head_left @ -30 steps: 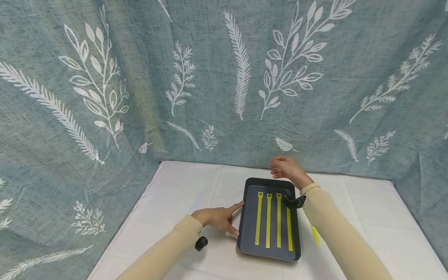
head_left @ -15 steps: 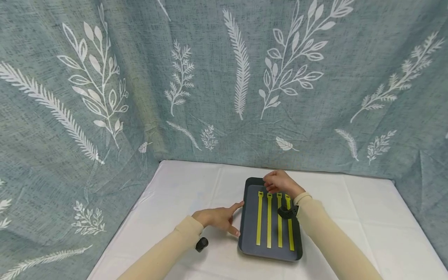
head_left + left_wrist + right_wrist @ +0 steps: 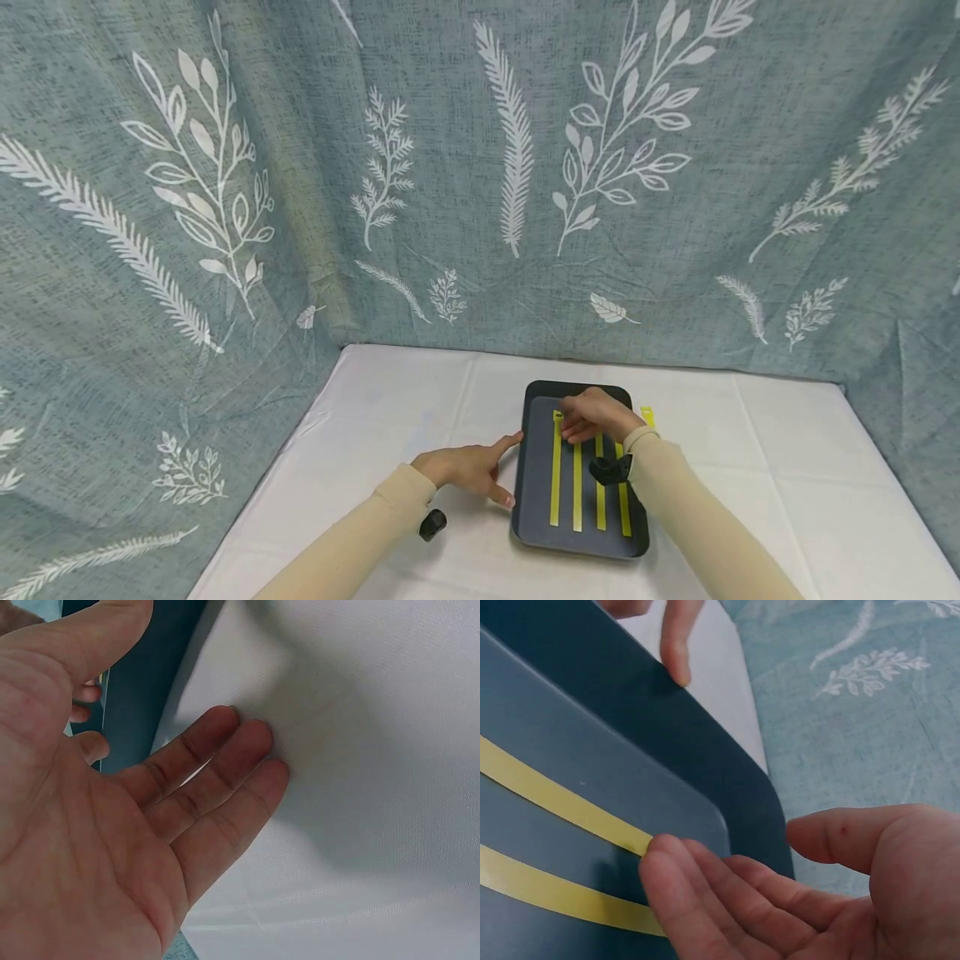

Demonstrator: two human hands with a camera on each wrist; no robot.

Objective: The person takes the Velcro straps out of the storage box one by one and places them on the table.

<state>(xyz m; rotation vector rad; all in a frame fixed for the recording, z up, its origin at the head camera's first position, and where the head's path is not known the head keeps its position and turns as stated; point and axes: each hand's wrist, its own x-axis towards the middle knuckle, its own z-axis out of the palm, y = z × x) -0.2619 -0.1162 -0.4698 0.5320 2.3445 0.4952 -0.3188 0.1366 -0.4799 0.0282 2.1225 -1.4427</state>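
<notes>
My left hand [image 3: 467,469] rests at the left side of a dark blue-grey tray [image 3: 536,492], index fingertip and thumb against its rim. The other three fingers extend loosely over the white tabletop in the left wrist view. Several yellow straps with slotted heads lie side by side lengthwise in the tray; the leftmost strap [image 3: 556,475] shows almost whole. Over the far part of the tray hangs my right hand [image 3: 594,414], hiding some strap heads. In the right wrist view its fingertips [image 3: 664,862] are over the ends of two straps, with the thumb apart; contact is unclear.
Another yellow strap [image 3: 648,415] lies on the white tabletop [image 3: 420,400] right of the tray, mostly hidden by my right forearm. A leaf-patterned curtain [image 3: 450,208] hangs behind the table and along its left and right sides.
From beyond the tray's far edge, my right hand has come nearer and down over the strap heads. My left hand stays at the rim.
</notes>
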